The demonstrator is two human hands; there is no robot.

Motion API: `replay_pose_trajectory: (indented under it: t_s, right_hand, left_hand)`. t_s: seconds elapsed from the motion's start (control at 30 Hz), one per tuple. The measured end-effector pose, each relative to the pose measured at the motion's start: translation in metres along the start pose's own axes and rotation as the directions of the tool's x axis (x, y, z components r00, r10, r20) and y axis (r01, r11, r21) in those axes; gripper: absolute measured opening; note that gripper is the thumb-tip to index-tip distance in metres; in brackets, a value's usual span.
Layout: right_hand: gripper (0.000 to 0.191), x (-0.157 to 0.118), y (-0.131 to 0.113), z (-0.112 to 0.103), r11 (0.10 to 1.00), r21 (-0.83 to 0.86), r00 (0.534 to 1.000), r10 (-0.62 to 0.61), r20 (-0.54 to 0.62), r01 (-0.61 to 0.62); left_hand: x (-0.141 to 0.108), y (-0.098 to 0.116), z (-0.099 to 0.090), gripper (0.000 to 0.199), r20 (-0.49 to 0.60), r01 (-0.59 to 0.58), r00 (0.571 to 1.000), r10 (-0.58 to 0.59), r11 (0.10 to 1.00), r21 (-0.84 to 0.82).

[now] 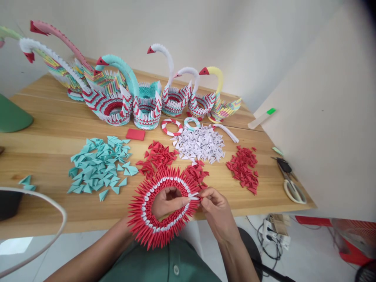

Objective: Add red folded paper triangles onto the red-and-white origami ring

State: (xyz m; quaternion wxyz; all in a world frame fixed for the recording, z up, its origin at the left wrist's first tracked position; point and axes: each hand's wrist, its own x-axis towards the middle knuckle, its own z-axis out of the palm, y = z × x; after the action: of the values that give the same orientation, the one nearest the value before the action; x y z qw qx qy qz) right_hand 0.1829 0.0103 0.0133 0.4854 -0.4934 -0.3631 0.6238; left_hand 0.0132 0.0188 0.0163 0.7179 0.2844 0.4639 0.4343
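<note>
A spiky ring of folded red paper pieces (138, 213) with a white band is held over the table's front edge. My left hand (169, 203) reaches through its centre, thumb pressed on the inner right side. At the ring's right side, my right hand (216, 205) pinches a small red paper piece (198, 198) beside white tips on the ring. Behind the ring lie red paper triangles (158, 156), with a white pile (201, 143) farther back. A teal pile (98, 164) is on the left and another red pile (243, 168) on the right.
Several paper swans (147, 109) stand along the back of the wooden table (47, 149). Two small paper rings (172, 127) and a red block (135, 134) lie before them. Scissors (293, 191) rest at the right edge; a white cable (60, 231) curves at lower left.
</note>
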Motion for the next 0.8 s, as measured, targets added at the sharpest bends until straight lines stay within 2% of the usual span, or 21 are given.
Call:
replay_pose_trajectory:
  t_s: [0.17, 0.43, 0.6, 0.8]
  right_hand:
    - [0.026, -0.001, 0.003, -0.003, 0.999, -0.043, 0.999, -0.029, -0.040, 0.027]
    - [0.023, -0.002, 0.007, -0.001, 0.994, -0.066, 0.993, -0.092, -0.078, 0.087]
    - [0.024, -0.002, 0.007, 0.002, 0.995, -0.020, 0.988, -0.099, -0.121, 0.098]
    - [0.022, -0.002, 0.010, 0.003, 0.995, 0.025, 0.988, -0.088, -0.124, 0.092]
  left_hand:
    - [0.001, -0.009, -0.001, 0.022, 0.021, 0.006, 1.000, -0.006, 1.000, -0.017]
    - [-0.008, 0.010, 0.000, 0.014, 0.095, -0.014, 0.995, 0.010, 0.999, 0.039]
    - [-0.011, 0.014, 0.001, 0.010, 0.120, 0.026, 0.992, -0.033, 0.998, 0.059]
    - [-0.009, 0.014, 0.001, 0.012, 0.170, -0.055, 0.985, 0.040, 0.994, 0.090]
